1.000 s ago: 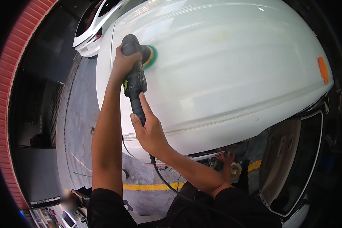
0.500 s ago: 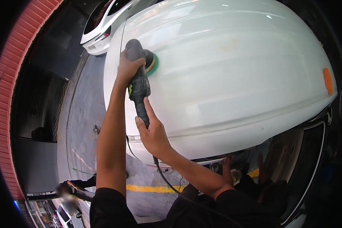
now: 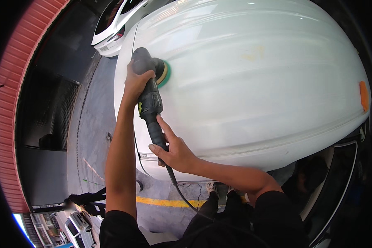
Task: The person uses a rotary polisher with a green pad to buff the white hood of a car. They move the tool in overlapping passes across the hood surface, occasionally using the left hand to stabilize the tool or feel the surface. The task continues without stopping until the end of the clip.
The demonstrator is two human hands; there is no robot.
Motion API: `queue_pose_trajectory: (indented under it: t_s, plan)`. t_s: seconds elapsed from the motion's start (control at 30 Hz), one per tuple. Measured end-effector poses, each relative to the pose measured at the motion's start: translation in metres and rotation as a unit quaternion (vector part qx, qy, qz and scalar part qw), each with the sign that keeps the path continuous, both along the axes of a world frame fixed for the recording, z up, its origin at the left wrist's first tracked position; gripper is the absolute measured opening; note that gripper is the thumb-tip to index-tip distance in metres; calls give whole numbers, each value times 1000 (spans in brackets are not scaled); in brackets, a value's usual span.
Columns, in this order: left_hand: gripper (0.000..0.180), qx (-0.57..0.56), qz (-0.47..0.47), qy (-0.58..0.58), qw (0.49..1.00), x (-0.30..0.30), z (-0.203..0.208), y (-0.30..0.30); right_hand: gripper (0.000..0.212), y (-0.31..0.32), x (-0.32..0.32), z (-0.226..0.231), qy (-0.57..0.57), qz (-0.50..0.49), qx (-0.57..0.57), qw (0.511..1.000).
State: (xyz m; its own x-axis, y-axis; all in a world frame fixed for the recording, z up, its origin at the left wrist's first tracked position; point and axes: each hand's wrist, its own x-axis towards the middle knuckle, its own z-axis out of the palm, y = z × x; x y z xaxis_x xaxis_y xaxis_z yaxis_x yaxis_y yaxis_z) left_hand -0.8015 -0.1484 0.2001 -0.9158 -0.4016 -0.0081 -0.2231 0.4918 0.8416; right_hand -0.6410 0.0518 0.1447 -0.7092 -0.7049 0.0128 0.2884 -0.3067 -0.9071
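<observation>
Left arm point(image 3: 122, 157) outstretched, left grip point(image 3: 137, 86) clasped; right elbow point(image 3: 263, 184) bent, right grip point(image 3: 177, 153) loosely curled.

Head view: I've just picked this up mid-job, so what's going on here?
A person has both hands on a black handheld polisher. The left hand grips the body near the head, and the right hand holds the rear handle, where the power cord trails off. The green-edged polishing pad is against a large white vehicle panel, near its left side. What looks like an orange cloth lies at the panel's far right.
</observation>
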Motion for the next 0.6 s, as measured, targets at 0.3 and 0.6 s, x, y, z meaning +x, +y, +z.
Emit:
queue_pose_trajectory:
  t_s: [0.3, 0.6]
  plan:
    - [97, 3, 42, -19, 999, 19, -2, -1, 104, -1, -18, -38, -21, 116, -85, 989]
    - [98, -7, 5, -37, 999, 0, 12, 38, 107, 14, -16, -30, -22, 52, -108, 993]
